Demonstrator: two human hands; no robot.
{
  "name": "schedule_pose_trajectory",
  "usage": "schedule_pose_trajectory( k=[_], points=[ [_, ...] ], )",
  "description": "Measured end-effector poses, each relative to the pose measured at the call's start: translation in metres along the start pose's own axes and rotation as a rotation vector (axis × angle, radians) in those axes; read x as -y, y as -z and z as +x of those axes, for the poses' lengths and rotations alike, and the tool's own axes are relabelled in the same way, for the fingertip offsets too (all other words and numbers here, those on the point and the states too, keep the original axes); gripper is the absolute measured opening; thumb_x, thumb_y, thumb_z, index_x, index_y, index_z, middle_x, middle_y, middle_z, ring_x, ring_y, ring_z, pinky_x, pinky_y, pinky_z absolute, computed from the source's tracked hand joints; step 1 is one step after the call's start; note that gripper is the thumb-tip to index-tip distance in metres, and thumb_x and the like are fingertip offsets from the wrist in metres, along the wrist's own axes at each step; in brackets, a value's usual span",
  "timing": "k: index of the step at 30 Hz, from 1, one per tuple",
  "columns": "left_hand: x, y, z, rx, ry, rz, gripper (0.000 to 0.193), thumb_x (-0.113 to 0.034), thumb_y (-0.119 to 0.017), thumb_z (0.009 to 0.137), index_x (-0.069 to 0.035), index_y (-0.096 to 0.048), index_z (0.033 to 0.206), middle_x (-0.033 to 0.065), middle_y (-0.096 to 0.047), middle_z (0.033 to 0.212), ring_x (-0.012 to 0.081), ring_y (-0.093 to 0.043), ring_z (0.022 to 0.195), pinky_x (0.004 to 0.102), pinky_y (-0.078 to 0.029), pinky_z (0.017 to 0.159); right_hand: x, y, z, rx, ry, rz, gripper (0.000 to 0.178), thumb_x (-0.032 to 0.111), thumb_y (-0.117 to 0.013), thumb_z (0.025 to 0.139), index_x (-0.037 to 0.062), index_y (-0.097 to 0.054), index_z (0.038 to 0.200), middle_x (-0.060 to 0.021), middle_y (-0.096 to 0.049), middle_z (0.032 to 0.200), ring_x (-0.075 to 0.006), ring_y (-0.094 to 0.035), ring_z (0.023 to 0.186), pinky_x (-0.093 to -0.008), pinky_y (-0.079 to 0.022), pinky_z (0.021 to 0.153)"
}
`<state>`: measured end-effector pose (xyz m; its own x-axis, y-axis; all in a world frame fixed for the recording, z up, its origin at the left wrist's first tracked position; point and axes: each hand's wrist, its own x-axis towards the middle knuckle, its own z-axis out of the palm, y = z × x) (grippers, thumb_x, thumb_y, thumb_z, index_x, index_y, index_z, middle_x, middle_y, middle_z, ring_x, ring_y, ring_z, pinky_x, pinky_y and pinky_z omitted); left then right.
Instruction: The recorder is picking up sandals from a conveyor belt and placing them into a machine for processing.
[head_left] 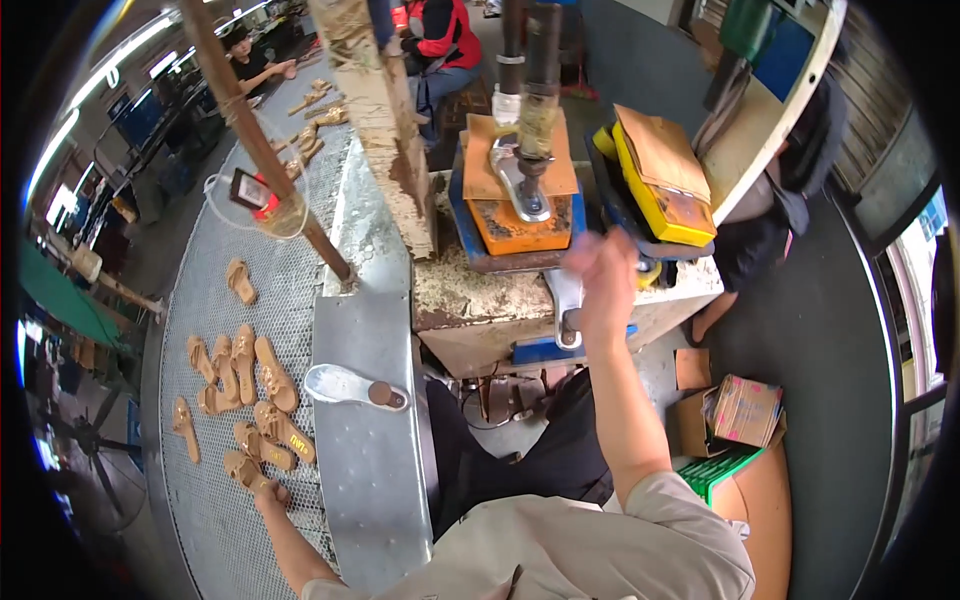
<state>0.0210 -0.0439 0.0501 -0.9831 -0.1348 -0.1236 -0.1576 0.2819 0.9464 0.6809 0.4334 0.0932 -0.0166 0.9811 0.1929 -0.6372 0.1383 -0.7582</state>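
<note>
While the left hand (265, 490) is closing its fingers on a tan sandal (243, 468) at the lower left of the frame, among other sandals on the mesh conveyor (215, 540), a grey sole (352, 387) is lying on the metal plate (375, 480) just right. Higher, right of centre, the right hand (605, 275) is reaching toward the press (525, 200); its blurred fingers are hiding any grip.

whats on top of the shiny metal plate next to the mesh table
A single pale grey shoe sole with a brown heel lies flat on the shiny metal plate, apart from the tan sandals on the mesh. Whatever is under the sole is covered.
</note>
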Motion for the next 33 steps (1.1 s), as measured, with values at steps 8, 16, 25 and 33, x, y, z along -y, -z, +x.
schedule_pose_trajectory(
  k=[8,16,25,33],
  points=[
    [-0.014,-0.030,-0.044,-0.069,-0.357,-0.311,0.015,0.000,-0.062,0.086,0.002,-0.060,0.100,0.0122,-0.062,0.092,0.0252,-0.065,0.079,0.0374,-0.057,0.072,-0.016,-0.044,0.107,-0.311,0.800,-1.259,0.065,0.034,-0.086,0.081,-0.0055,-0.057,0.125,-0.0271,-0.064,0.122,-0.0469,-0.056,0.124,-0.0568,-0.034,0.118],
    [0.095,-0.107,-0.203,0.917,-0.215,-1.090,0.011,-0.027,-0.066,0.103,-0.016,-0.067,0.101,-0.0042,-0.056,0.081,0.0101,-0.057,0.073,0.0290,-0.049,0.066,-0.086,-0.057,0.141,-0.253,0.613,-1.688,0.065,0.051,-0.085,0.081,-0.0001,-0.065,0.116,-0.0192,-0.070,0.112,-0.0357,-0.068,0.104,-0.0488,-0.051,0.095],
    [0.044,-0.217,-0.491,0.958,-0.002,-0.955,0.069,-0.062,-0.063,0.102,-0.006,-0.056,0.141,0.0090,-0.068,0.122,0.0207,-0.064,0.111,0.0383,-0.053,0.096,-0.044,-0.015,-0.115,0.326,0.310,-0.722,0.074,0.025,-0.082,0.087,-0.0095,-0.049,0.143,-0.0295,-0.062,0.136,-0.0353,-0.061,0.126,-0.0441,-0.045,0.110],
    [0.079,-0.063,-0.405,0.474,0.088,-1.317,0.052,-0.046,-0.057,0.110,-0.007,-0.054,0.144,0.0104,-0.065,0.136,0.0262,-0.065,0.122,0.0460,-0.053,0.107,-0.078,-0.113,-0.277,1.072,-0.149,-0.483,0.065,0.024,-0.086,0.086,-0.0048,-0.054,0.135,-0.0163,-0.066,0.124,-0.0256,-0.063,0.116,-0.0395,-0.048,0.104]
  ],
)
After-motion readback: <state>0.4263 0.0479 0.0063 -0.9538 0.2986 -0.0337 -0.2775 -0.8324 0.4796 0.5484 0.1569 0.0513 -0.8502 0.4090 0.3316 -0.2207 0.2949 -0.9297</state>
